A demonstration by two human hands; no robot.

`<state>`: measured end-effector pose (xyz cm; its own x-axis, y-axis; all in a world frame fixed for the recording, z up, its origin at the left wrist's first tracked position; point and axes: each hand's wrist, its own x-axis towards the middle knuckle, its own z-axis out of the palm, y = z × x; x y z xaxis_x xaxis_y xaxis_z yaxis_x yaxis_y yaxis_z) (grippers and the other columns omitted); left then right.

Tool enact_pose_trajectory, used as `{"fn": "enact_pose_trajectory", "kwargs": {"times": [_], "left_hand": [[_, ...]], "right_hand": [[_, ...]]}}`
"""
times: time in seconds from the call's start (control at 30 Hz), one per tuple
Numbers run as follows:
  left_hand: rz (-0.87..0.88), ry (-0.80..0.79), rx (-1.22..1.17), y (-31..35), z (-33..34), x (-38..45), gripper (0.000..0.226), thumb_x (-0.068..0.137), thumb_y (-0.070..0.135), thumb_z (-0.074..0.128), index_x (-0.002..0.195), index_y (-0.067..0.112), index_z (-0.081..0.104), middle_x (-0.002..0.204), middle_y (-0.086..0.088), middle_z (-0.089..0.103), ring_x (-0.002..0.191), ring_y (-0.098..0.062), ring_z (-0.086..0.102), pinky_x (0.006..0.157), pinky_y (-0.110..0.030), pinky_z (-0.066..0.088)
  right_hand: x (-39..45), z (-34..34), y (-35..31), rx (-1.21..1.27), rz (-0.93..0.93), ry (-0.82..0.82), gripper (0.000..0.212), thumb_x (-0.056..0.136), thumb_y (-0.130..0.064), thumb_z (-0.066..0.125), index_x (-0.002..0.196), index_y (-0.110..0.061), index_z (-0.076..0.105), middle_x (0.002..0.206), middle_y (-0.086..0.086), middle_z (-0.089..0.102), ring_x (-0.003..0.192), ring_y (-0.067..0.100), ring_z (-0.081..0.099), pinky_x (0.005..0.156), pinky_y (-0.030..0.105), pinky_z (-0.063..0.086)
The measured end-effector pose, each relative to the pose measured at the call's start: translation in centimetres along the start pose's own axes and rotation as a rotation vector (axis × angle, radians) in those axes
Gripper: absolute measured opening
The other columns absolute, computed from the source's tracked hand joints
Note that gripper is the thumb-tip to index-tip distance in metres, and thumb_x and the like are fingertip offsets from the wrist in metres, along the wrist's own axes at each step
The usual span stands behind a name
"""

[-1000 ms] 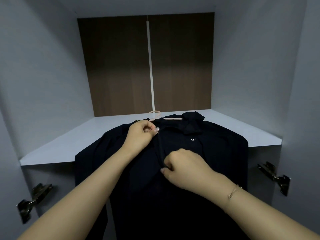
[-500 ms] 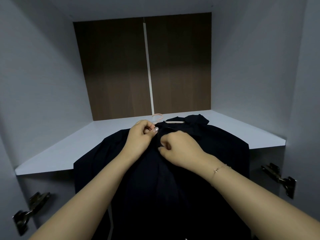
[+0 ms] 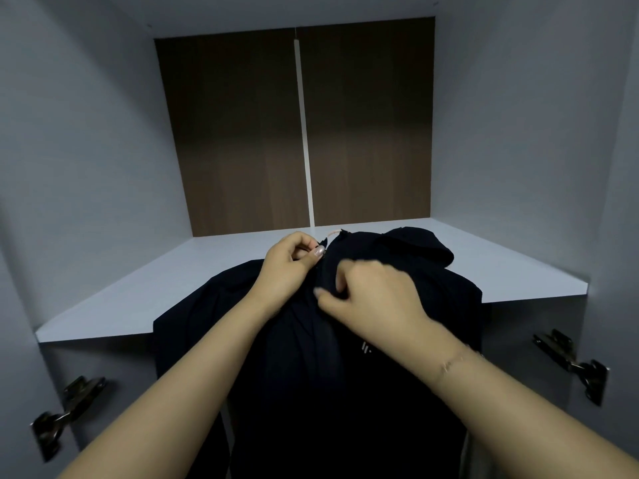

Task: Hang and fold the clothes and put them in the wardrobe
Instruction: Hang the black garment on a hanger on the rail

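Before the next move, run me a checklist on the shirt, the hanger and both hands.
1. Left hand pinches the shirt at the collar: ok.
2. Right hand pinches the front of the shirt: ok.
3. Hanger inside the shirt: only a pale bit shows at the collar, cannot tell.
4. Shirt fully on the shelf: not ok, its lower part hangs over the front edge.
5. Front fastened: cannot tell.
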<state>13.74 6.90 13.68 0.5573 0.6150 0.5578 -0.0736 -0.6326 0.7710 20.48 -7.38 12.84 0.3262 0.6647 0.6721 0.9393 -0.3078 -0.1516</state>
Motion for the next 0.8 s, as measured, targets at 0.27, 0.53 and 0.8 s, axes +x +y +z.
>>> {"fn": "enact_pose_trajectory", "kwargs": {"times": [0.27, 0.53, 0.8], "left_hand": [[0.077, 0.111, 0.094, 0.0, 0.1, 0.0, 0.004, 0.092, 0.007, 0.061, 0.089, 0.004, 0.061, 0.084, -0.004, 0.054, 0.068, -0.009, 0.046, 0.066, -0.010, 0.038], [0.193, 0.138, 0.142, 0.2, 0.2, -0.1, 0.006, 0.092, 0.006, 0.062, 0.086, 0.007, 0.060, 0.091, -0.005, 0.059, 0.071, -0.002, 0.049, 0.066, -0.009, 0.038], [-0.015, -0.067, 0.746, -2.3, -2.3, 1.0, 0.032, 0.088, 0.058, 0.055, 0.115, 0.041, 0.052, 0.126, 0.011, 0.047, 0.126, -0.015, 0.036, 0.104, -0.040, 0.020]], "right_hand": [[0.6, 2.0, 0.6, 0.025, -0.102, -0.008, 0.021, 0.096, -0.032, 0.047, 0.077, -0.021, 0.044, 0.079, -0.005, 0.053, 0.073, 0.021, 0.052, 0.057, 0.030, 0.021], [-1.5, 1.2, 2.0, 0.029, -0.193, -0.027, 0.028, 0.092, -0.035, 0.050, 0.067, -0.022, 0.050, 0.067, -0.010, 0.048, 0.074, 0.010, 0.043, 0.073, 0.026, 0.026], [1.1, 1.5, 6.3, -0.070, 0.123, -0.032, 0.035, 0.098, -0.043, 0.041, 0.122, -0.019, 0.049, 0.121, -0.001, 0.054, 0.115, 0.021, 0.047, 0.106, 0.038, 0.030]]}}
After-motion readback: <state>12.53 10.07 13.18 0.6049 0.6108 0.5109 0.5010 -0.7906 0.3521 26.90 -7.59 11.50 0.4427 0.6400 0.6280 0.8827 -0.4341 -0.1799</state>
